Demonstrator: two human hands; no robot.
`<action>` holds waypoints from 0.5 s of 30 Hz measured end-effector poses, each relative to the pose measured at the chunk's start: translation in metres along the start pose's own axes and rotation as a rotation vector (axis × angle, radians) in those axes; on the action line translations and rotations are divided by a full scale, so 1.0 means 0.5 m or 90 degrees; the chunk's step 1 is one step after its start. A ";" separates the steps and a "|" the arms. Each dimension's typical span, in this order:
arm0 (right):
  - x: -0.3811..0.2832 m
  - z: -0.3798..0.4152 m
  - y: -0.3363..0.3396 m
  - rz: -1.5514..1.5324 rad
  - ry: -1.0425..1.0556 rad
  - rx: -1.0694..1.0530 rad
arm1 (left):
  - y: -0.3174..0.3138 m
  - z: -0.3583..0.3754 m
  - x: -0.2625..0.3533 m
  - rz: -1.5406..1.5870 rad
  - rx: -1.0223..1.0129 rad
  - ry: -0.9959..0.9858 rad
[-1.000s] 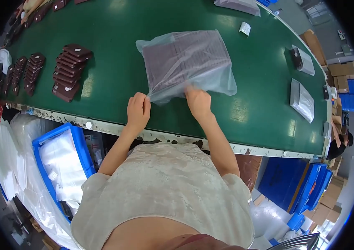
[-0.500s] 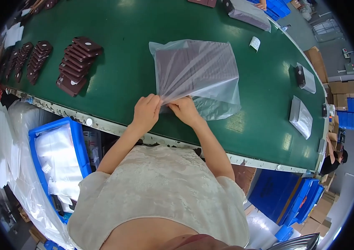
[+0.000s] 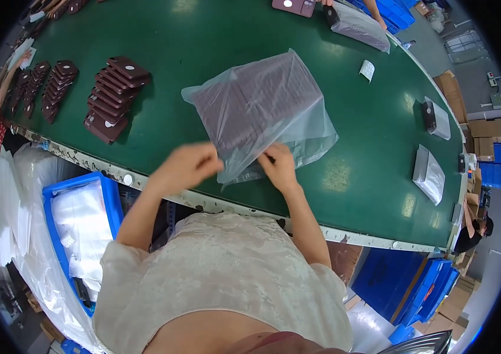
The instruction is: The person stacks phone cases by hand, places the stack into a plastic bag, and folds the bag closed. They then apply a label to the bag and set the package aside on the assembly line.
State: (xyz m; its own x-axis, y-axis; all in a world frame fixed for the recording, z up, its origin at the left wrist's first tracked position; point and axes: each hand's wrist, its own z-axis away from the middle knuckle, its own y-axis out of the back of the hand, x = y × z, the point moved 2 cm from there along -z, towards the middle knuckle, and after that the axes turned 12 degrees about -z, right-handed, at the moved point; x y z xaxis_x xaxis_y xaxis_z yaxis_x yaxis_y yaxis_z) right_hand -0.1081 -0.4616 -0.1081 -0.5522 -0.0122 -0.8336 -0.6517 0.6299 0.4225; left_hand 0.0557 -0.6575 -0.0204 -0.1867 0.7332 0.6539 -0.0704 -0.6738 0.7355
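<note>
A clear plastic bag (image 3: 312, 138) lies at an angle on the green table, with a block of dark maroon flat pieces (image 3: 256, 97) inside it. The bag's loose end faces me. My right hand (image 3: 280, 168) pinches the loose plastic at the near side, its fingers curled. Left of the bag's near corner, my left hand (image 3: 185, 168) is slightly blurred. Its fingers are bent, with a gap between thumb and fingertips, and nothing shows in it.
Rows of maroon phone cases (image 3: 115, 97) stand on the left of the green table (image 3: 168, 106). Wrapped packs (image 3: 428, 174) lie at the right; a white scrap (image 3: 367, 71) is nearer. Another person's hand (image 3: 374, 15) touches a bagged pack (image 3: 359, 26). A blue bin (image 3: 112, 203) holds plastic bags below.
My left hand has let go of the bag's gathered end and moved left and down. The bag has turned, and its loose end has spread out. My right hand has shifted slightly right.
</note>
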 end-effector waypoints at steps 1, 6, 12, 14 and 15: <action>0.016 0.002 0.008 -0.004 -0.032 0.030 | 0.031 -0.023 -0.003 -0.023 0.109 0.014; 0.060 -0.005 -0.003 0.001 -0.068 0.098 | 0.102 -0.290 -0.108 -0.238 0.448 0.058; 0.074 -0.017 -0.029 0.082 -0.085 0.116 | 0.092 -0.381 -0.129 0.007 0.030 0.126; 0.078 -0.021 -0.037 0.141 -0.107 0.120 | 0.093 -0.376 -0.118 -0.001 0.011 0.115; 0.078 -0.026 -0.040 0.170 -0.114 0.118 | 0.100 -0.374 -0.113 -0.014 0.000 0.111</action>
State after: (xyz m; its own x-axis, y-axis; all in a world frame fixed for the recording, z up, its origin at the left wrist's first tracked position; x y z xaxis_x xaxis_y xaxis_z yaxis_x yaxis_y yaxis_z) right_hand -0.1233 -0.4849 -0.1444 -0.5793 0.2978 -0.7588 -0.3822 0.7230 0.5755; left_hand -0.1204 -0.7496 -0.0538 -0.3522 0.7210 0.5968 -0.0765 -0.6577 0.7494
